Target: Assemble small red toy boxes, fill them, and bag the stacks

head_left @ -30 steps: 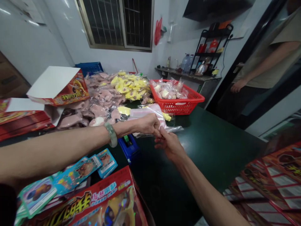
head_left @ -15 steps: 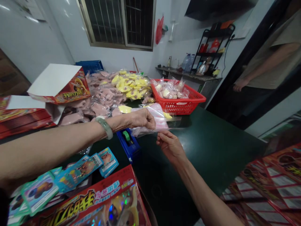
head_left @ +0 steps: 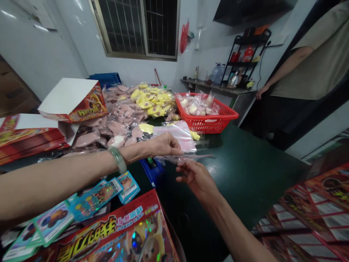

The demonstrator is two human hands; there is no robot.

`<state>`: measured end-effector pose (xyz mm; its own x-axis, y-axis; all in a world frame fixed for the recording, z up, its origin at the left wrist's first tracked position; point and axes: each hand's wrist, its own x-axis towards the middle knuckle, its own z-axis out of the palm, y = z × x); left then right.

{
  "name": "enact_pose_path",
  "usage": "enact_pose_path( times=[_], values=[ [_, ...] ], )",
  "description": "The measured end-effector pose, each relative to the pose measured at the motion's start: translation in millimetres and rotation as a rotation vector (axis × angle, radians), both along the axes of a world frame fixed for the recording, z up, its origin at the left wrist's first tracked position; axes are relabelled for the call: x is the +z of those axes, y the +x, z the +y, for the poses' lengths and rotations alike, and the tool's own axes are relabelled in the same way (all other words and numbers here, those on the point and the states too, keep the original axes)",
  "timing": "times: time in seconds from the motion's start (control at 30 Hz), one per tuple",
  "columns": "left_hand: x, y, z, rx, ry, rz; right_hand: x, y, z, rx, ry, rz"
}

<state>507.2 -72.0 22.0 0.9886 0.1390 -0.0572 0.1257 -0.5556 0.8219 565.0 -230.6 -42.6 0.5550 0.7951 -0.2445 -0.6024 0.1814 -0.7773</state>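
My left hand (head_left: pixel 163 145), with a pale green jade bangle (head_left: pixel 117 160) on its wrist, pinches a clear plastic zip bag (head_left: pixel 177 136) that has a pinkish sheen. The bag hangs over the dark green table (head_left: pixel 245 174), its lower edge trailing to the right. Just below that edge is my right hand (head_left: pixel 196 178), fingers loosely apart and holding nothing. It looks slightly apart from the plastic. A blue tape dispenser (head_left: pixel 151 169) with a green roll sits partly hidden under my left forearm.
Heaped pink and yellow plastic packets (head_left: pixel 141 109) lie beyond my hands. A red basket (head_left: pixel 207 123) of packets stands to their right. Printed toy boxes (head_left: pixel 109 233) and blue-green cards (head_left: pixel 95 194) lie at the near left, red printed sheets (head_left: pixel 308 214) at right. A co-worker's hand (head_left: pixel 260 92) hangs far right.
My right hand has dropped away from the bag, from touching my left hand to lying below it. The bag's lower edge now trails further right. The co-worker's arm has shifted left.
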Motion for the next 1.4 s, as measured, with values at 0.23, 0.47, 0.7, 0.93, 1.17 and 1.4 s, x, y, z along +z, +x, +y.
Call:
enact_pose_path(
  times=[0.23, 0.47, 0.7, 0.93, 1.17, 1.4],
  values=[
    [5.3, -1, 5, 0.000, 0.103, 0.008, -14.1, -1, 2, -0.050, -0.042, -0.184],
    [-4.1, 5, -5, -0.227, 0.338, 0.149, -21.3, 4, 20, -0.112, -0.008, -0.354],
    [-6.5, 20, 43, -0.039, 0.545, 0.162, -31.2, 10, 6, -0.064, -0.012, -0.240],
    [-23.3, 66, 57, 0.218, 0.951, 0.076, -43.6, 6, -18, 0.027, -0.177, -0.282],
    [-54.2, 83, 33, 0.101, 1.021, 0.245, -35.8, 12, -15, 0.021, -0.167, -0.310],
    [-53.2, 73, 22, -0.041, 0.979, 0.429, -35.4, 14, -13, 0.050, -0.119, -0.311]
  ],
)
